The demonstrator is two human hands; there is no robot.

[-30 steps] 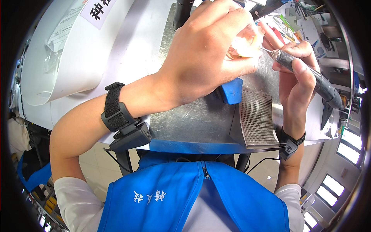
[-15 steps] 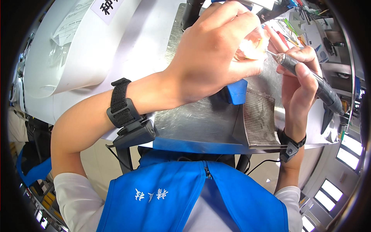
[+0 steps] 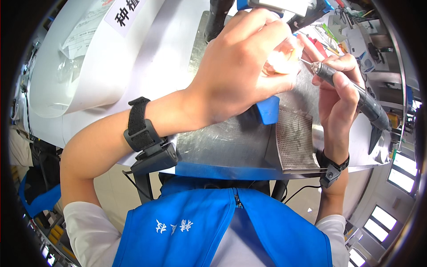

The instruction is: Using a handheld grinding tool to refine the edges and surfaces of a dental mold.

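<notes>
My left hand is closed around a small pale, yellowish-pink piece. Glare washes out its shape, and the fingers cover much of it. My right hand grips a black rotary handpiece like a pen. Its thin metal bit points left, with the tip at or very near the right side of the pale piece; I cannot tell whether they touch. The fingertips of both hands are close together above the metal work surface. Below my left hand, a blue block-like part shows partly.
A perforated metal grille lies near the front edge. Behind my left hand stand a black post and a white-and-blue fixture. A curved white panel rises at the left. Tools and papers clutter the far right.
In the picture, both hands, the pale piece and the handpiece sit slightly lower and further left; the surroundings shift too. Both grips are the same.
</notes>
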